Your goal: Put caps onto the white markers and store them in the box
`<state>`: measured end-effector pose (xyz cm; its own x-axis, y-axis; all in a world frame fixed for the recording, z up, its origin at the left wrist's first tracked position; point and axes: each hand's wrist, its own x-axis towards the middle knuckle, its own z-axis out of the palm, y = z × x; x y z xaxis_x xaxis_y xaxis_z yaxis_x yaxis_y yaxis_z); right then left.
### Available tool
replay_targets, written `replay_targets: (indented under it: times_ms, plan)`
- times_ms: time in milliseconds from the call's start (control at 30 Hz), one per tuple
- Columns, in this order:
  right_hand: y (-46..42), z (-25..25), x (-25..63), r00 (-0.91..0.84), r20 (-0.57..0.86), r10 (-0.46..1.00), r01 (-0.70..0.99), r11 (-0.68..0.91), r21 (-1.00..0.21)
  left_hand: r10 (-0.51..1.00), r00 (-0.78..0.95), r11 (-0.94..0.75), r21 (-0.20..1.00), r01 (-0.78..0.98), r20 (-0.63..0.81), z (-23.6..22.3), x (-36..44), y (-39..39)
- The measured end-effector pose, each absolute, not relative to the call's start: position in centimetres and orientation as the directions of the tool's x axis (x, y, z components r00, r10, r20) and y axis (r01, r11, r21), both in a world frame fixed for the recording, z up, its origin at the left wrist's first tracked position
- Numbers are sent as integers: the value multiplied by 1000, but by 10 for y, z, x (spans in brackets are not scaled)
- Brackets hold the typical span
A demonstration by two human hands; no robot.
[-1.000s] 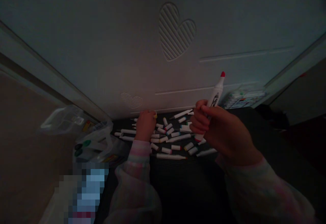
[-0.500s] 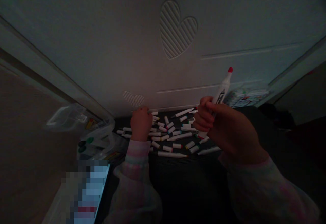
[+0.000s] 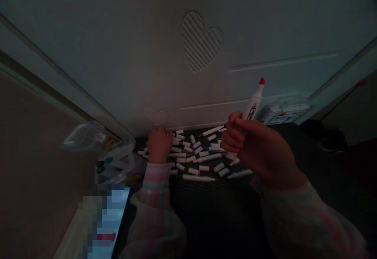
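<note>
My right hand (image 3: 259, 149) is closed around a white marker (image 3: 252, 108), which stands tilted with its uncapped red tip up and to the right. A red band shows at its lower end. Over the left part of a spread of white markers (image 3: 207, 158) and loose caps, my left hand (image 3: 160, 146) reaches down with fingers bent and apart. It is near or touching the pieces beneath, and nothing shows held in it. A cap with a yellow band (image 3: 180, 137) lies just right of these fingers. Some pieces are hidden under both hands.
A clear plastic container (image 3: 118, 165) with an open lid (image 3: 84, 136) stands at left. Near it is a lit, blurred screen (image 3: 113, 216). A clear case of markers (image 3: 287, 110) leans at right against a pale panel (image 3: 132, 55) with embossed hearts. The surface (image 3: 218, 216) is dark.
My left hand has shifted left over the caps, uncovering more of them, including one with a yellow band. My right hand keeps hold of the red marker, nearly in place.
</note>
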<state>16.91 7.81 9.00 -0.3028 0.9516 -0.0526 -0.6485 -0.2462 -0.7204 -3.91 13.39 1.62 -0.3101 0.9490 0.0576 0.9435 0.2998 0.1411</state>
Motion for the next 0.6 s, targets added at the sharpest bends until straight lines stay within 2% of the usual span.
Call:
replay_targets:
  times_ms: [433, 600]
  plan:
    - [72, 97, 175, -330, 15, 944, -679, -226, -699, 975, -221, 220, 64, 973, 12, -4, -53, 115]
    - [71, 98, 176, -335, 36, 942, -693, -220, -686, 991, -131, 130, 65, 989, 1, -3, -48, 110]
